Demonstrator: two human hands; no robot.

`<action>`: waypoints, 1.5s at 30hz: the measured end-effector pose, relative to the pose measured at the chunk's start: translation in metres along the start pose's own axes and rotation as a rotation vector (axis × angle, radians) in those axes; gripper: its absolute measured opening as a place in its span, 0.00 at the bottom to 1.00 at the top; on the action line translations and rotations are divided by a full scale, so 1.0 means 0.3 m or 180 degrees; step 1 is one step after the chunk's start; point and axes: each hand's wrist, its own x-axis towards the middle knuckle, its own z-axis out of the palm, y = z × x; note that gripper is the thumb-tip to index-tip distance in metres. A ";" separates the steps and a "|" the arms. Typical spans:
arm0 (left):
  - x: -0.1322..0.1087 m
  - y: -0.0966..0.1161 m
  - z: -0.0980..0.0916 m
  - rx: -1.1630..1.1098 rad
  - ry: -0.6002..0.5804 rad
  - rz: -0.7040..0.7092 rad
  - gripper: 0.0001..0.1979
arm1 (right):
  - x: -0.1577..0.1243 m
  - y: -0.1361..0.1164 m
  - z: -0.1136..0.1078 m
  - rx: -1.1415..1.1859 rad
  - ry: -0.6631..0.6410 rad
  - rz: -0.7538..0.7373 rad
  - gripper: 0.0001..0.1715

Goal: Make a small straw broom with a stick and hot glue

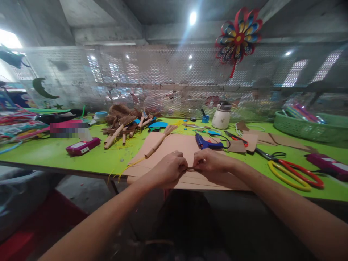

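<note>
My left hand [174,167] and my right hand [210,161] are close together above the front edge of the table. Both are closed in a pinch, gripping a thin brown paper strip [190,168] stretched between the fingertips. Most of the strip is hidden by my fingers. Under them lie large brown paper sheets [181,143], which reach past the table's front edge. A rolled paper tube with a fringed end [159,142] rests on the sheets, left of my hands. Just beyond my right hand lies a blue glue gun [208,144].
Scissors with yellow and red handles [292,175] lie at right, before a green basket [307,127]. A white bottle [220,116] stands at the back. Fringed paper tubes [122,123] are heaped at left, near a purple box [83,146]. A perforated panel [163,78] rises behind the table.
</note>
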 end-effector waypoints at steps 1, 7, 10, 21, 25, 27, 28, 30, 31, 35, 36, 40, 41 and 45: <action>-0.001 0.001 -0.004 0.0017 -0.0028 -0.0021 0.12 | -0.004 -0.001 -0.001 -0.0035 -0.0002 0.0007 0.09; -0.013 0.019 -0.031 0.0110 -0.0182 -0.0032 0.12 | -0.015 -0.018 -0.001 -0.0219 0.0023 0.0035 0.10; -0.015 0.012 -0.034 0.0082 -0.0191 -0.0087 0.11 | -0.020 -0.022 0.000 -0.0241 0.0026 0.0037 0.08; -0.024 0.007 -0.039 0.0408 -0.0142 0.0107 0.10 | -0.049 -0.006 0.000 -0.0502 0.0057 -0.0297 0.07; -0.034 0.003 -0.016 0.0571 0.0034 0.0233 0.10 | -0.065 -0.035 0.001 -0.0775 0.0134 -0.0236 0.05; -0.040 0.003 -0.012 0.0631 0.0038 0.0296 0.10 | -0.072 -0.055 0.005 -0.0952 0.0220 -0.0186 0.05; -0.042 0.005 -0.012 0.0668 0.0042 0.0329 0.11 | -0.074 -0.064 0.009 -0.1051 0.0249 -0.0173 0.05; -0.046 0.010 -0.016 0.0761 0.0063 0.0401 0.11 | -0.080 -0.074 0.020 -0.1265 0.0319 -0.0160 0.06; -0.047 0.013 -0.018 0.0814 0.0081 0.0448 0.11 | -0.083 -0.077 0.026 -0.1368 0.0351 -0.0168 0.06; -0.044 0.019 -0.027 0.1006 0.0092 0.0679 0.10 | -0.094 -0.078 0.050 -0.1751 0.0440 -0.0283 0.07; -0.043 0.018 -0.029 0.1047 0.0071 0.0738 0.11 | -0.097 -0.078 0.053 -0.1811 0.0428 -0.0340 0.07; -0.037 0.016 -0.035 0.1212 -0.0049 0.0954 0.09 | -0.103 -0.083 0.054 -0.1933 0.0369 -0.0484 0.09; -0.037 0.019 -0.038 0.1271 -0.0073 0.1001 0.08 | -0.104 -0.084 0.053 -0.1956 0.0358 -0.0501 0.10; -0.035 0.038 -0.052 0.1512 -0.0220 0.1194 0.05 | -0.103 -0.085 0.051 -0.2004 0.0345 -0.0541 0.10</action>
